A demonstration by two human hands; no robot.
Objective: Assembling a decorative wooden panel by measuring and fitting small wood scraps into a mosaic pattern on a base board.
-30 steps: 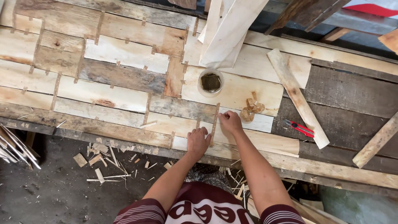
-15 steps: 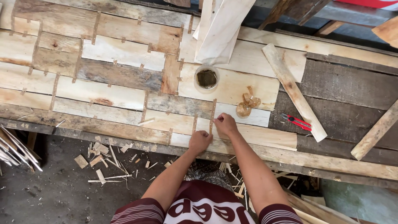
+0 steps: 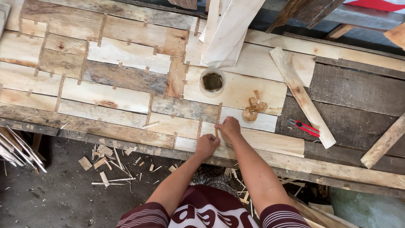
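I look down on a wide bench top (image 3: 126, 88) pieced from many pale and dark wooden boards joined by small strips. My left hand (image 3: 206, 145) is closed at the near edge of the boards, fingers pressed on the wood. Just beyond it my right hand (image 3: 228, 126) pinches a thin wooden strip (image 3: 219, 113) that lies in a seam between two boards. The two hands almost touch. What the left hand holds, if anything, is hidden.
A round open tin (image 3: 212, 81) with dark contents sits beyond the hands. Curled wood shavings (image 3: 253, 109) lie right of it, a red utility knife (image 3: 304, 127) farther right. Loose planks (image 3: 300, 95) lean across the bench. Wood offcuts (image 3: 109, 160) litter the ground.
Both hands have slid slightly left along the near edge and drawn closer together. The right hand now grips the strip in the seam.
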